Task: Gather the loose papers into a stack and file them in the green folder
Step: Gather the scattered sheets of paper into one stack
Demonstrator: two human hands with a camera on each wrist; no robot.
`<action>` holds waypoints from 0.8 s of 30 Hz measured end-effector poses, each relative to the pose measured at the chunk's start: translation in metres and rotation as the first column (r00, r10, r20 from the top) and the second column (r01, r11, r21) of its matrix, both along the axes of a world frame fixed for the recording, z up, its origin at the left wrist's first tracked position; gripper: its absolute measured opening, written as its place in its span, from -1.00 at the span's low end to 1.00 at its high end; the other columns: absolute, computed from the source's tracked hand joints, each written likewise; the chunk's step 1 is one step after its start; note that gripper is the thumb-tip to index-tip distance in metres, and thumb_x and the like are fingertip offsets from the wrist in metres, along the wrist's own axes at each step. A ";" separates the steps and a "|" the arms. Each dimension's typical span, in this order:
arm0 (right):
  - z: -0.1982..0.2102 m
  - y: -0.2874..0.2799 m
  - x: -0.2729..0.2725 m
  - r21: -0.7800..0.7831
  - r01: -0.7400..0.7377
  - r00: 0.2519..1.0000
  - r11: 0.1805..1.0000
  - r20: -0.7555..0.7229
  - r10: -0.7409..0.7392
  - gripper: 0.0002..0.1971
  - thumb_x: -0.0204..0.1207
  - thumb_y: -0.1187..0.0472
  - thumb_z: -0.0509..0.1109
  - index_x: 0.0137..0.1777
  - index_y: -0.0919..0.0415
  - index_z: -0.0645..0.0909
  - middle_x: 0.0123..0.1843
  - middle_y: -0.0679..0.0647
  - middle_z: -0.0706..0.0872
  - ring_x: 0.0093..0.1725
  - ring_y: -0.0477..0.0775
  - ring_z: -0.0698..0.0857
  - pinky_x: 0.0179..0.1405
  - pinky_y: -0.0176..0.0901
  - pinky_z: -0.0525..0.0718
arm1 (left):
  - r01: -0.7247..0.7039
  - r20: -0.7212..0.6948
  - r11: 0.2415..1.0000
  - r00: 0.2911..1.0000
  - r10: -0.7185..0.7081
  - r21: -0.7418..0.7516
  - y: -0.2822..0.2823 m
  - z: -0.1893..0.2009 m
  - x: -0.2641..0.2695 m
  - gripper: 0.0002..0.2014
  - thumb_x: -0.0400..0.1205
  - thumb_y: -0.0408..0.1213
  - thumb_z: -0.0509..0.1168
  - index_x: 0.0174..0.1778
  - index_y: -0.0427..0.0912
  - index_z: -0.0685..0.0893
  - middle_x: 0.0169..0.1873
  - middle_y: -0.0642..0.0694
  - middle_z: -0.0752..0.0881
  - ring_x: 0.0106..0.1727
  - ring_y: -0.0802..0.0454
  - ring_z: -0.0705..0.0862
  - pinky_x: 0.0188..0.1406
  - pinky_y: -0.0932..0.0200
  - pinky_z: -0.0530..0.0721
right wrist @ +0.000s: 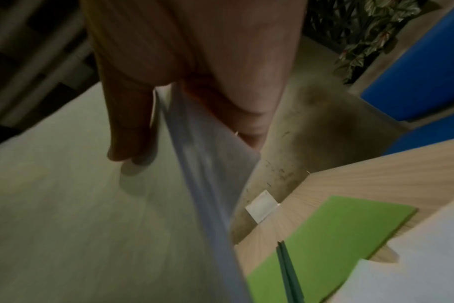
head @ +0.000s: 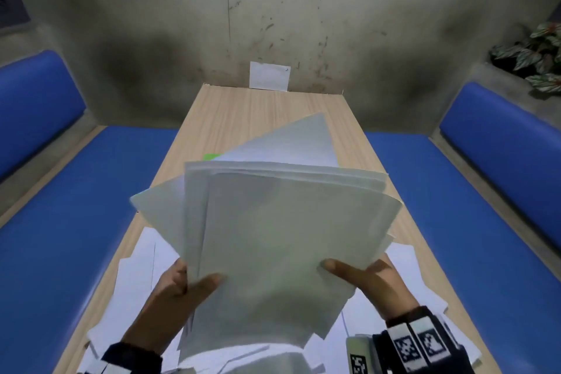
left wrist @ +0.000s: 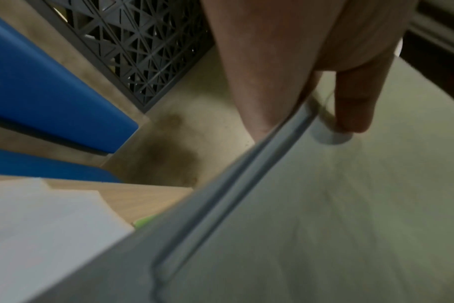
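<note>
A thick, uneven stack of white papers [head: 279,231] is held upright above the wooden table [head: 243,112]. My left hand [head: 182,285] grips its lower left edge, thumb on the front sheet. My right hand [head: 364,279] grips the lower right edge the same way. In the left wrist view the stack [left wrist: 324,205] fills the right side with my thumb [left wrist: 355,102] pressed on it. The right wrist view shows the stack [right wrist: 78,205] and the green folder [right wrist: 332,239] lying flat on the table. Only a green corner of the folder [head: 212,157] shows behind the stack in the head view.
More loose white sheets [head: 133,288] lie on the near end of the table under the stack. Blue benches [head: 60,206] run along both sides. A small white card [head: 269,75] leans on the far wall. A plant [head: 534,55] stands at the far right.
</note>
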State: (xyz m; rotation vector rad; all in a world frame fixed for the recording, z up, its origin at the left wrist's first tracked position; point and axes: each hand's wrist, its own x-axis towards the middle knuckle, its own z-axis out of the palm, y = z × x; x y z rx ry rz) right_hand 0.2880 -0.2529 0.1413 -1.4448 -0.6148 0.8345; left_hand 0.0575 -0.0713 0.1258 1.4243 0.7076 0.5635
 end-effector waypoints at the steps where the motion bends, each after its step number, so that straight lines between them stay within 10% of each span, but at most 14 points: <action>1: 0.001 -0.002 -0.002 -0.004 -0.015 1.000 1.000 0.019 0.015 -0.70 0.31 0.50 0.52 -0.02 0.16 0.71 -0.21 -0.09 0.88 -0.14 -0.10 0.83 -0.31 -0.41 0.72 | 0.001 0.009 1.000 1.000 -0.001 0.009 0.000 0.003 -0.001 -0.57 0.14 0.03 0.63 -0.17 -0.10 0.79 -0.22 0.10 0.87 -0.17 0.20 0.81 -0.26 0.47 0.71; 4: -0.002 -0.003 -0.009 -0.034 -0.077 0.992 0.996 0.094 0.080 -0.67 0.29 0.52 0.52 0.03 0.22 0.70 -0.14 -0.10 0.87 -0.09 -0.15 0.82 -0.22 -0.46 0.68 | 0.020 -0.011 1.000 1.000 -0.020 0.008 -0.002 0.001 -0.002 -0.21 -0.15 0.18 0.64 -0.05 -0.17 0.78 -0.11 -0.04 0.87 -0.09 0.11 0.82 -0.20 0.37 0.75; 9: -0.012 0.005 -0.010 0.011 -0.003 0.986 1.000 0.168 0.001 -0.58 0.19 0.31 0.65 0.08 0.19 0.72 0.00 0.06 0.86 0.01 -0.07 0.81 -0.04 -0.29 0.71 | 0.095 -0.021 0.995 0.995 -0.094 0.031 -0.008 0.009 0.005 -0.50 0.29 -0.32 0.58 0.15 -0.14 0.66 -0.05 -0.02 0.85 -0.08 0.11 0.81 -0.22 0.41 0.71; 12: -0.018 0.011 -0.010 0.037 0.016 0.994 0.999 0.110 -0.020 -0.42 -0.01 0.10 0.73 0.06 0.20 0.70 -0.03 0.08 0.86 -0.01 -0.02 0.82 -0.09 -0.30 0.73 | 0.079 -0.035 0.995 0.996 -0.076 0.066 -0.008 0.011 0.006 -0.51 0.28 -0.28 0.58 0.13 -0.06 0.65 -0.02 0.04 0.83 -0.05 0.15 0.79 -0.18 0.42 0.70; 18: -0.033 0.016 -0.025 0.027 -0.008 0.995 1.000 -0.101 0.011 -0.64 0.18 0.36 0.62 0.02 0.27 0.73 -0.05 0.17 0.86 -0.02 0.11 0.83 -0.14 -0.27 0.74 | 0.028 -0.218 0.999 0.976 -0.023 0.019 -0.003 -0.025 0.007 -0.56 0.03 -0.02 0.57 -0.15 0.12 0.77 -0.14 0.10 0.85 -0.16 0.14 0.79 -0.04 0.06 0.74; 21: -0.043 0.019 -0.037 -0.001 -0.050 0.993 0.999 -0.111 0.049 -0.66 0.20 0.40 0.58 0.00 0.21 0.72 -0.04 0.13 0.86 0.01 0.05 0.82 -0.11 -0.29 0.73 | 0.108 -0.289 0.993 0.953 -0.090 0.048 -0.011 -0.048 0.011 -0.68 0.35 -0.29 0.55 -0.33 0.35 0.77 -0.31 0.40 0.79 -0.28 0.42 0.74 -0.22 0.42 0.70; 24: -0.050 0.025 -0.038 -0.024 -0.040 0.993 0.999 -0.113 0.037 -0.74 0.29 0.45 0.54 -0.04 0.20 0.74 -0.13 0.05 0.87 -0.06 0.00 0.83 -0.15 -0.31 0.73 | -0.021 -0.301 1.000 0.953 0.022 0.009 -0.011 -0.058 0.014 -0.81 0.53 -0.39 0.39 -0.33 -0.02 0.73 -0.51 0.28 0.79 -0.43 0.33 0.74 -0.48 0.47 0.65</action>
